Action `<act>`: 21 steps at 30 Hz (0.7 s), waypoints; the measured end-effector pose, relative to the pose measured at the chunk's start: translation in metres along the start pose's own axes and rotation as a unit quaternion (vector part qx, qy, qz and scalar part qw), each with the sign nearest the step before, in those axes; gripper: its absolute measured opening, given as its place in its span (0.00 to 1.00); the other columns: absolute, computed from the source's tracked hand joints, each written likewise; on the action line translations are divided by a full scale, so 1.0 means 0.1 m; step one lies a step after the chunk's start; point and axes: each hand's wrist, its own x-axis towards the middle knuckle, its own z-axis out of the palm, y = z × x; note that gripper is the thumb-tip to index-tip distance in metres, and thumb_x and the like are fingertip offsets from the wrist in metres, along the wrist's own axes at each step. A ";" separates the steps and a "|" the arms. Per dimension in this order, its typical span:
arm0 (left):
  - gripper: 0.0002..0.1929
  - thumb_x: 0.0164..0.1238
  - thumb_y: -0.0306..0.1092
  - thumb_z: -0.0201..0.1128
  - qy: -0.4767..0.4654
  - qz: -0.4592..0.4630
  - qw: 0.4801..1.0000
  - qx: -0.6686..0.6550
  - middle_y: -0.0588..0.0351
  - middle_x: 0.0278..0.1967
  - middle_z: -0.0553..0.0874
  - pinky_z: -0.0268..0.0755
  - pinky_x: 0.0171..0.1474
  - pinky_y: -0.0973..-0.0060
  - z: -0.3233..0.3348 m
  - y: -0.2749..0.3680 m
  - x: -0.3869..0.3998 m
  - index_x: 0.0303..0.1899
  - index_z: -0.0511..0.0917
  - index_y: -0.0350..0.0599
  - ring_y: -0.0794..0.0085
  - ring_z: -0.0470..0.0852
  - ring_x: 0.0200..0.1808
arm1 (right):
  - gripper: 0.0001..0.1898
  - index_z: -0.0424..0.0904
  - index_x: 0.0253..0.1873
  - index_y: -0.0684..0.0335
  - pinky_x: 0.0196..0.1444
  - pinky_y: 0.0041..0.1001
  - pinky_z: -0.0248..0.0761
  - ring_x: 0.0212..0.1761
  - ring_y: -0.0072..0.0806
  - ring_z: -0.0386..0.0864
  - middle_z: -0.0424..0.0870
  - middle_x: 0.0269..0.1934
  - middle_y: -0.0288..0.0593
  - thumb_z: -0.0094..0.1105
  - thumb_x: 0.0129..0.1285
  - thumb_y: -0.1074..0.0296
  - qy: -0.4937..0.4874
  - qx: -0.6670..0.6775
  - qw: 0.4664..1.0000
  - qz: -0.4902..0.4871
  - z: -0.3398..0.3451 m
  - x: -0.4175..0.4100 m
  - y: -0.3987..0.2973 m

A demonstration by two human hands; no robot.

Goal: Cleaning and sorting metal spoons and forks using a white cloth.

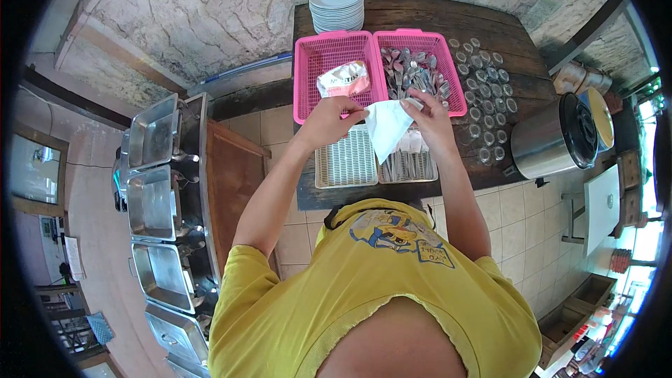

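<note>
Between my two hands hangs a white paper napkin (387,127), its lower end tapering to a point. My left hand (338,118) pinches its left edge between thumb and fingers. At the upper right corner my right hand (430,118) grips it. Below the napkin stand two cream plastic baskets: the left basket (346,160) shows a bare woven bottom, and the right basket (408,179) holds cutlery with white paper around some of it. Behind my hands, a pink basket (310,73) contains a pack of tissues (344,80). Loose spoons and forks (412,71) fill the other pink basket (455,81).
White plates (337,2) are stacked at the back of the dark wooden table (420,8). Several glasses (485,97) stand right of the baskets, near a steel pot with a black lid (548,136). Steel chafing dishes (152,205) line a counter at left.
</note>
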 end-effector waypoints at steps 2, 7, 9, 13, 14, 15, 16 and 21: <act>0.14 0.77 0.37 0.69 0.005 0.002 1.000 -0.011 0.53 0.31 0.90 0.73 0.25 0.75 0.02 -0.06 0.00 0.49 0.89 0.33 0.79 0.83 0.22 | 0.22 0.84 0.64 0.63 0.46 0.21 0.74 0.40 0.17 0.81 0.85 0.39 0.34 0.75 0.70 0.60 -0.003 0.014 1.000 0.007 -0.02 0.00 0.00; 0.13 0.77 0.36 0.69 -0.004 0.015 0.999 -0.036 0.53 0.31 0.90 0.72 0.25 0.75 0.03 -0.17 -0.01 0.48 0.89 0.33 0.79 0.82 0.22 | 0.15 0.88 0.57 0.59 0.44 0.18 0.70 0.42 0.13 0.79 0.86 0.42 0.28 0.75 0.70 0.60 0.062 0.056 0.996 0.014 -0.16 0.07 0.09; 0.13 0.77 0.35 0.68 -0.006 0.022 0.999 -0.044 0.54 0.31 0.89 0.72 0.25 0.76 0.03 -0.15 -0.01 0.48 0.88 0.32 0.80 0.82 0.22 | 0.18 0.86 0.59 0.59 0.44 0.19 0.71 0.42 0.14 0.80 0.86 0.42 0.29 0.73 0.71 0.58 0.062 0.068 0.996 0.005 -0.16 0.08 0.11; 0.13 0.77 0.35 0.68 0.002 0.005 0.999 -0.042 0.55 0.29 0.88 0.71 0.25 0.76 0.00 -0.15 0.02 0.48 0.88 0.32 0.80 0.81 0.21 | 0.27 0.78 0.68 0.60 0.45 0.22 0.73 0.42 0.19 0.82 0.88 0.44 0.36 0.66 0.75 0.48 0.137 0.046 0.989 0.014 -0.14 0.05 0.11; 0.13 0.77 0.35 0.68 0.018 0.014 0.999 -0.039 0.56 0.28 0.88 0.71 0.25 0.76 -0.01 -0.18 0.04 0.48 0.88 0.31 0.81 0.80 0.22 | 0.27 0.78 0.68 0.60 0.45 0.22 0.73 0.42 0.19 0.82 0.88 0.44 0.36 0.66 0.75 0.48 0.137 0.046 0.989 0.014 -0.16 0.02 0.13; 0.13 0.77 0.36 0.69 0.034 0.022 0.999 -0.035 0.56 0.27 0.87 0.71 0.25 0.76 -0.02 -0.20 0.05 0.48 0.88 0.31 0.81 0.80 0.22 | 0.33 0.73 0.71 0.62 0.44 0.22 0.74 0.41 0.22 0.84 0.88 0.46 0.42 0.62 0.76 0.41 0.085 0.086 0.991 0.053 -0.20 -0.03 0.15; 0.13 0.77 0.36 0.69 0.035 0.022 0.999 -0.035 0.56 0.27 0.87 0.71 0.25 0.76 -0.02 -0.20 0.05 0.48 0.88 0.31 0.81 0.80 0.22 | 0.38 0.69 0.74 0.63 0.43 0.22 0.75 0.41 0.25 0.85 0.88 0.48 0.48 0.57 0.76 0.34 0.034 0.125 0.987 0.092 -0.24 -0.08 0.17; 0.11 0.77 0.33 0.69 0.089 0.126 0.988 0.017 0.55 0.33 0.88 0.71 0.26 0.76 0.00 -0.24 0.12 0.47 0.88 0.32 0.81 0.81 0.23 | 0.55 0.60 0.77 0.69 0.36 0.24 0.84 0.40 0.32 0.89 0.86 0.53 0.64 0.38 0.70 0.17 -0.222 0.408 0.866 0.186 -0.30 -0.15 0.15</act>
